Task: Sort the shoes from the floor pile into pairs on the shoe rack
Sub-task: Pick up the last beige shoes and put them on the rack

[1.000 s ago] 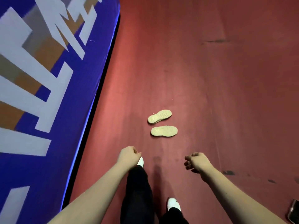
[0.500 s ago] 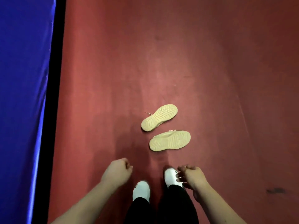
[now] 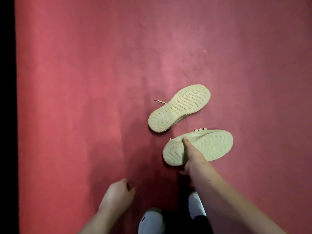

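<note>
Soft overhead light pools on the red floor (image 3: 168,65), a shadow darkens the lower middle, corners dimmer

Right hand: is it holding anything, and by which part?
Yes: the right hand grips the nearer shoe across its upturned sole, toward the narrower end, one digit over the far edge. The left hand holds nothing.

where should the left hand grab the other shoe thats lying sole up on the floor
Probably across its narrow middle, thumb over the sole and fingers under the edge, much as the right hand grips the near shoe. The far shoe lies sole up, its lower-left end nearest the left hand, so come from that side.
</note>
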Demonstrator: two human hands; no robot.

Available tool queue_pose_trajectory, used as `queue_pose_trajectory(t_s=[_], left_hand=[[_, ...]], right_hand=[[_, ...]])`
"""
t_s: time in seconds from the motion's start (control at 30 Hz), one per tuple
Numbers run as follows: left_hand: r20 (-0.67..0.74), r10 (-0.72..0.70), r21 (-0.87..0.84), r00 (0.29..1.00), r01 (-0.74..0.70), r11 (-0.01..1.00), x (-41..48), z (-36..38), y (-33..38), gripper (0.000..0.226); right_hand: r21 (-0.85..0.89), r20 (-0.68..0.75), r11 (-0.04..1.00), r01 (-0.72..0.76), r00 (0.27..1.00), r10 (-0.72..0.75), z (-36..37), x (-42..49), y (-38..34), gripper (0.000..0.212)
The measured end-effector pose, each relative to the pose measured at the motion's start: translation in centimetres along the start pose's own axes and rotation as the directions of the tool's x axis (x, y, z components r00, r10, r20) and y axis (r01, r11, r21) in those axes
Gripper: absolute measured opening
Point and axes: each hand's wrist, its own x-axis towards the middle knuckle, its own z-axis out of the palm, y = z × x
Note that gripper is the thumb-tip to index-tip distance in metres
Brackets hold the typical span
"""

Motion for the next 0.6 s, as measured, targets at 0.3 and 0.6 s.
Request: queue_pose_trajectory(t_s=[0.3,0.6], left_hand=[[-0.266,0.059,-0.145,0.962,-0.100,0.984,8.7,-4.4,9.7,0.078],[-0.385,0.123,-0.069,0.915,-0.162,0.984,12.0,-4.6,15.5,0.083]], right_hand=[[0.178,0.091,0.983,-0.046,0.995,0.030,-2.3,-0.7,0.0,0.065],[0.040,0.084,0.998,0.042,0.995,-0.045,-5.1,-4.2,-2.1,0.047]])
